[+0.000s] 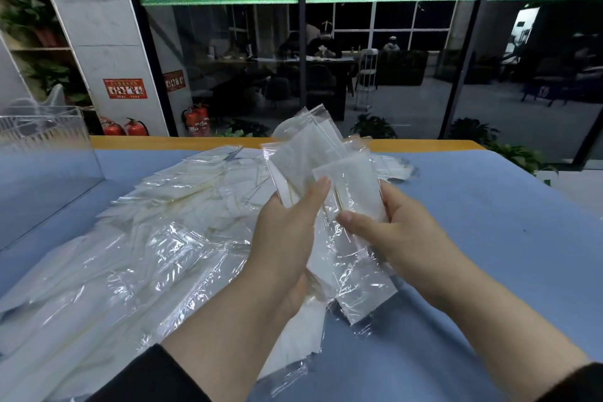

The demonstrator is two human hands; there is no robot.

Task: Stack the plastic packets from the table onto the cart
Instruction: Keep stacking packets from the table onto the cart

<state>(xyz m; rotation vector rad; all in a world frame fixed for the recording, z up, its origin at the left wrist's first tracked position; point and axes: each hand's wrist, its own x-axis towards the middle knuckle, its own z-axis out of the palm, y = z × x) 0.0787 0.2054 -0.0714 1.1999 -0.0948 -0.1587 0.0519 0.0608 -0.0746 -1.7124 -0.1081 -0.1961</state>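
Nearest the camera, at six o'clock, two dark sleeves (153, 375) lead up to the hands. The left hand (287, 238) curls round a bundle of plastic packets (313, 157), thumb laid up the front and fingers hidden behind. The right hand (398, 232) pinches the same bundle from the three o'clock side, thumb across the front film.

The bundle is raised above the blue worktop (489, 222), fanned and uneven at its top. The rest of the packets lie in a loose heap (130, 238) spreading from seven to eleven o'clock. A clear plastic box (42, 147) stands at ten o'clock. The cart is not in view.

The film looks slick, so the fanned packets could probably slide apart and spill if the grip loosens before the edges are squared. Carrying a ragged bundle would likely give a leaning stack that topples on the cart.
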